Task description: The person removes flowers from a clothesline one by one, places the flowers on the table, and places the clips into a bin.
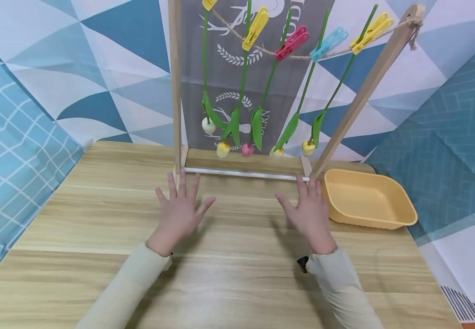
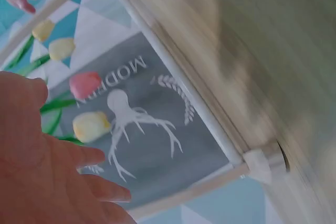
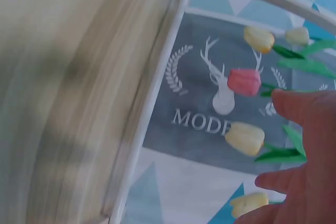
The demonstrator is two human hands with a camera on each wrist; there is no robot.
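My left hand (image 1: 178, 212) hovers over the table with its fingers spread, and holds nothing. The right hand (image 1: 309, 214) is likewise spread and bare, near the frame's right post. Beyond both hands, several tulips hang upside down from a twine (image 1: 299, 57). A white tulip (image 1: 208, 125) is leftmost, then a yellow one (image 1: 222, 149), a pink one (image 1: 247, 149) and two more pale yellow ones. Each stem is clipped by a clothespin, among them a pink clothespin (image 1: 292, 42) and a blue clothespin (image 1: 328, 44). In the right wrist view the pink tulip (image 3: 244, 82) hangs beyond the fingers.
A wooden frame carries the twine between its left post (image 1: 176, 87) and right post (image 1: 369, 91), with a white bar (image 1: 241, 173) low between them. An orange plastic basin (image 1: 369, 217) stands right of the frame. Patterned cloth (image 1: 130, 41) covers the wall behind.
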